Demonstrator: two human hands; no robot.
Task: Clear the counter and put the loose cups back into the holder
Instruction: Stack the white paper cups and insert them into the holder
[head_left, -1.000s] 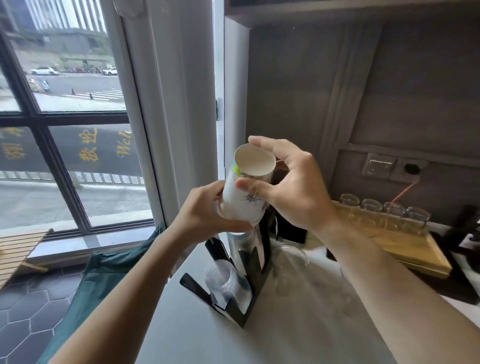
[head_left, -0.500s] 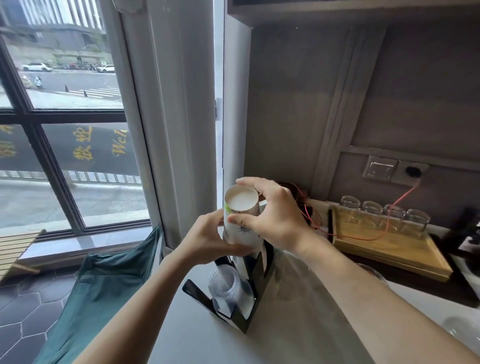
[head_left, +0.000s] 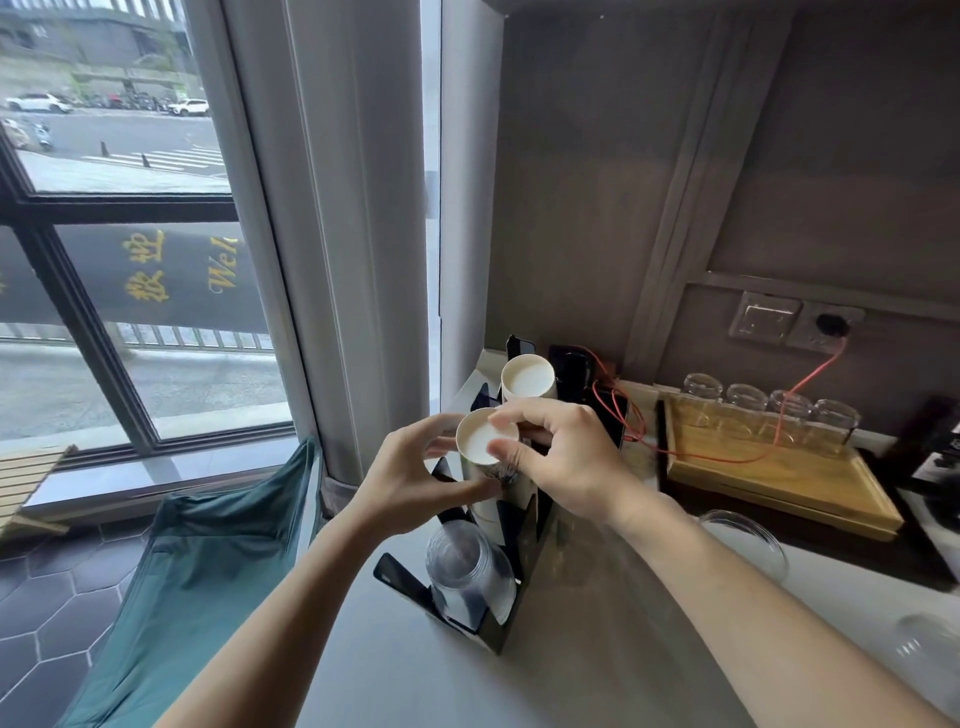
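A white paper cup stack (head_left: 484, 446) stands bottom-up in the middle slot of the black cup holder (head_left: 498, 631) on the pale counter. My right hand (head_left: 563, 457) pinches its top from the right. My left hand (head_left: 410, 480) clasps its lower side from the left. A second white paper cup stack (head_left: 529, 378) sits in the slot behind. A stack of clear plastic cups (head_left: 465, 569) fills the near slot.
A wooden tray (head_left: 810, 491) with several upturned glasses stands at the back right, a red cable running across it to the wall socket (head_left: 826, 326). Clear glass items (head_left: 753, 540) lie on the counter (head_left: 613, 670) to the right. A green cloth (head_left: 208, 561) hangs left of the counter edge.
Both hands have lowered the paper cup stack from chest height down into the holder's middle slot. The view has tilted down, and the rear paper cup stack has come into sight.
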